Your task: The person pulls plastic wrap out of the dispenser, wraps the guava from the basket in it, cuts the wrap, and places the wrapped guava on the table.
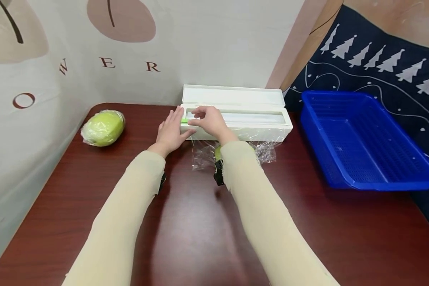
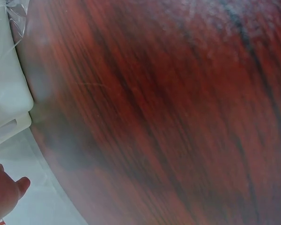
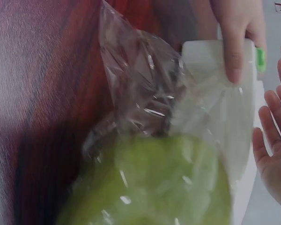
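Observation:
A white cling film dispenser (image 1: 236, 134) lies along the back of the table with its lid raised. My left hand (image 1: 169, 132) holds its left end, thumb across the front and fingers along the side. A small green slide cutter (image 1: 184, 120) sits at that end. Just right of the cutter hovers my right hand (image 1: 211, 121), fingers loosely bent. In the right wrist view those fingers (image 3: 274, 117) stand apart from the cutter. Clear film (image 3: 145, 89) hangs from the dispenser over a green fruit (image 3: 168, 183), which my right forearm partly hides in the head view.
Another green fruit (image 1: 103, 129), wrapped in film, lies at the table's back left. A blue plastic basket (image 1: 329, 155) stands on the right. Behind the dark red wooden table (image 1: 193, 238) hangs a pale printed cloth (image 1: 214, 43), with a dark tree-patterned cloth (image 1: 389, 93) at the right.

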Demonstrator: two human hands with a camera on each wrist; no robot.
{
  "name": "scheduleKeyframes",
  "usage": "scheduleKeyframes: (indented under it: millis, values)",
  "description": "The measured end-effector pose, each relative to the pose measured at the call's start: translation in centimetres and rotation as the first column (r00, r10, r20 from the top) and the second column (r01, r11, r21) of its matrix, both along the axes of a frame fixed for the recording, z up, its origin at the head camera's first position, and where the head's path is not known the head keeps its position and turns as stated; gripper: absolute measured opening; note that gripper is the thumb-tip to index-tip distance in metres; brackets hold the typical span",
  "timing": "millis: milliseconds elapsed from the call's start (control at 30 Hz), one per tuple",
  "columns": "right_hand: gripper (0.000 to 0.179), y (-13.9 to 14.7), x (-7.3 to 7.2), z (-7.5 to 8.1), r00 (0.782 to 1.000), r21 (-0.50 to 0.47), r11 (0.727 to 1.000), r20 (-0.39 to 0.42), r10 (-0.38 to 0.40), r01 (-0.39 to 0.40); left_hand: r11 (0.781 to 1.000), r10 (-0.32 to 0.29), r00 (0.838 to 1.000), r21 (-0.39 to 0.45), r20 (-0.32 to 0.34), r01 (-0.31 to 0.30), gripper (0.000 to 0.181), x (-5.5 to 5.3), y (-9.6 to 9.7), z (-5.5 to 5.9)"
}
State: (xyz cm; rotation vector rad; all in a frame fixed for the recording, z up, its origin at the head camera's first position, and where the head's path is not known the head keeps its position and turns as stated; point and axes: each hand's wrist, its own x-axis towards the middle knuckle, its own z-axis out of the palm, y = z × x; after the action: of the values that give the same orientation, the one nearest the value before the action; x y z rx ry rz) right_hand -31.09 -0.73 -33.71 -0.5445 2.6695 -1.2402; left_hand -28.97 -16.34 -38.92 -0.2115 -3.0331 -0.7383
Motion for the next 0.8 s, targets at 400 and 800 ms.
scheduleKeyframes:
  millis: [400, 800]
  values:
    - [0.037, -0.8, -0.2, -0.9, 1.0, 0.052, 0.998, 0.022, -0.021, 0.02, 1.0, 0.009, 1.0, 0.004, 0.02, -0.009, 0.083, 0.1, 0.4, -0.2]
    - [0.027, -1.6, -0.4, -1.2, 1.0, 0.151, 0.989, -0.018, -0.005, 0.007, 0.999, 0.03, 0.998, -0.033, 0.054, -0.028, 0.084, 0.3, 0.1, 0.2]
